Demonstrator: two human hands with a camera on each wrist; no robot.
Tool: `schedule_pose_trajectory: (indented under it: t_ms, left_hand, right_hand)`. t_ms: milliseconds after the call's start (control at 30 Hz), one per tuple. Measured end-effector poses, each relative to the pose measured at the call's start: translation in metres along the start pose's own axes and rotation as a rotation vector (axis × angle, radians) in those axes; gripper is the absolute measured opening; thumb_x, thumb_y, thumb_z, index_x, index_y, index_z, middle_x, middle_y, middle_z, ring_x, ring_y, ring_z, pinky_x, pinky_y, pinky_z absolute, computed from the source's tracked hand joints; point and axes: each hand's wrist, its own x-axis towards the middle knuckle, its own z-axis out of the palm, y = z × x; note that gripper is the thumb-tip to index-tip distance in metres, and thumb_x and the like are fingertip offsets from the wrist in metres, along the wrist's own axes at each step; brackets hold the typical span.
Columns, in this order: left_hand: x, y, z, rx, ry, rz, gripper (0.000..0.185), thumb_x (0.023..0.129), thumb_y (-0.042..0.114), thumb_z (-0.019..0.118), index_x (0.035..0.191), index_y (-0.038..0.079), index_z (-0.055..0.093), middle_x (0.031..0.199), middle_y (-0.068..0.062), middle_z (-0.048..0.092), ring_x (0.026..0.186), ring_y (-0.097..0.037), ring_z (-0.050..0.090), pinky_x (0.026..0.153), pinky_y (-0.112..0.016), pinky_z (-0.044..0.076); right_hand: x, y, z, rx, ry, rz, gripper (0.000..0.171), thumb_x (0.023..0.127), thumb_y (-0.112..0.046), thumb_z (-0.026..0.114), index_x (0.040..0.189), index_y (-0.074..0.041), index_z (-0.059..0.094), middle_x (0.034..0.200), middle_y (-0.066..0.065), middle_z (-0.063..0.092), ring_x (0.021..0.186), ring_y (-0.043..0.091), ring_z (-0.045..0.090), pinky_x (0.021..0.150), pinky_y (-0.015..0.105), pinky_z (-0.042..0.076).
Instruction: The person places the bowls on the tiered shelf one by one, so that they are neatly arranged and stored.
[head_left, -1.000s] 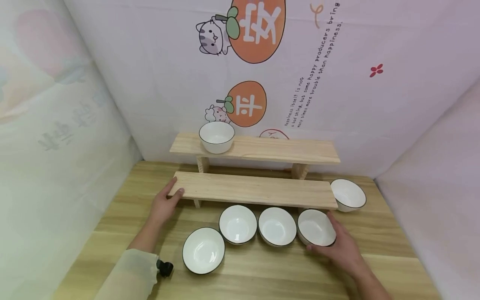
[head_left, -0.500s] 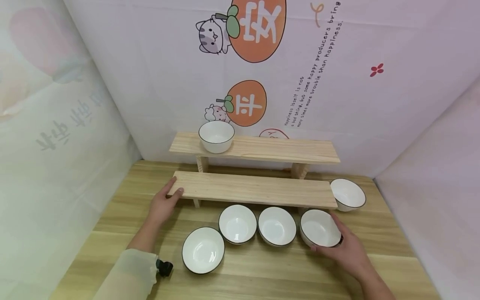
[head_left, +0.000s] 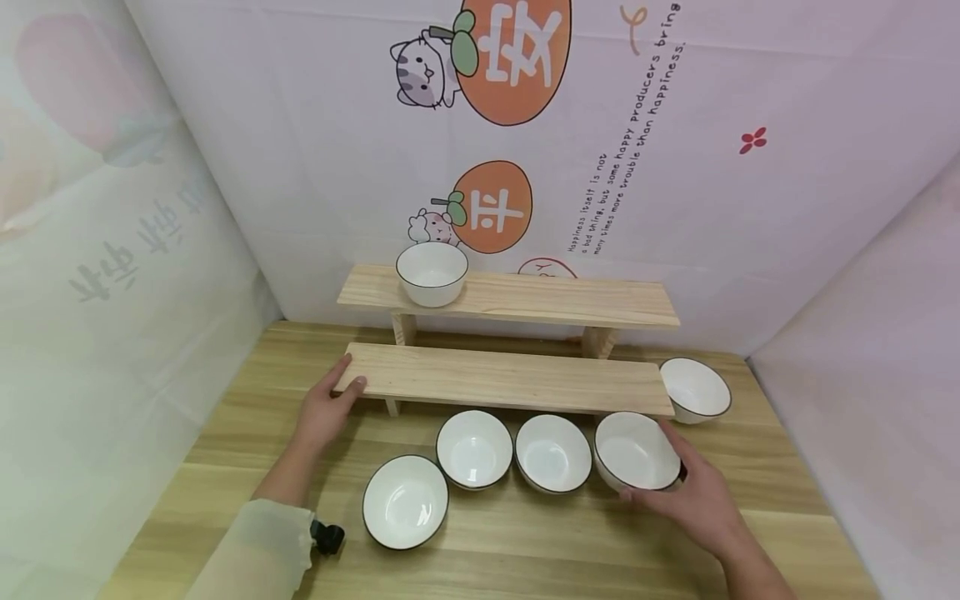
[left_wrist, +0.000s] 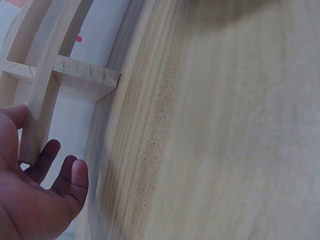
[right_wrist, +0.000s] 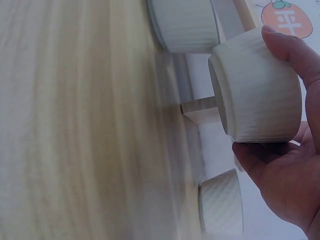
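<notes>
The right hand (head_left: 693, 500) grips a white bowl (head_left: 637, 452) with a thin dark rim, the last one on the right of a row in front of the lower shelf. Its fingers are curled around the bowl's ribbed wall, with the thumb on the near side. In the right wrist view the same bowl (right_wrist: 257, 87) is clear of the desk (head_left: 525, 542), and it is tilted a little toward the person. Its far rim is close to the front edge of the lower shelf (head_left: 510, 379).

The left hand (head_left: 324, 408) rests on the left end of this lower shelf. The thumb lies on top of the board and the fingers (left_wrist: 75, 175) are relaxed below its edge; they do not clench anything.

To the left of the gripped bowl stand two more bowls (head_left: 553, 452) side by side, and a fourth bowl (head_left: 406, 502) stands nearer to the person. Another bowl (head_left: 695, 389) stands at the right end of the lower shelf, on the desk. One bowl (head_left: 432, 273) stands on the upper shelf (head_left: 555, 298), near its left end.
</notes>
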Motion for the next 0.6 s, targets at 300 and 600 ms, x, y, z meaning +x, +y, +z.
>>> schedule_pose_trajectory:
  t_ms: [300, 600]
  left_hand:
    - [0.001, -0.001, 0.0, 0.001, 0.007, -0.003, 0.075, 0.1, 0.062, 0.058, 0.164, 0.029, 0.034, 0.17, -0.005, 0.027, 0.156, -0.036, 0.022, 0.125, -0.055, 0.021]
    - [0.0, -0.002, 0.001, -0.003, 0.006, 0.002, 0.076, 0.1, 0.063, 0.057, 0.163, 0.028, 0.034, 0.17, -0.004, 0.028, 0.156, -0.036, 0.022, 0.125, -0.056, 0.021]
  right_hand:
    - [0.005, -0.015, -0.006, -0.01, -0.012, -0.012, 0.13, 0.068, -0.049, 0.097, 0.168, -0.02, 0.019, 0.161, 0.025, 0.039, 0.138, 0.042, 0.046, 0.103, 0.058, 0.04]
    - [0.015, -0.027, -0.007, 0.029, -0.025, -0.014, 0.125, 0.071, -0.049, 0.096, 0.168, -0.026, 0.019, 0.159, 0.026, 0.04, 0.14, 0.038, 0.046, 0.095, 0.018, 0.037]
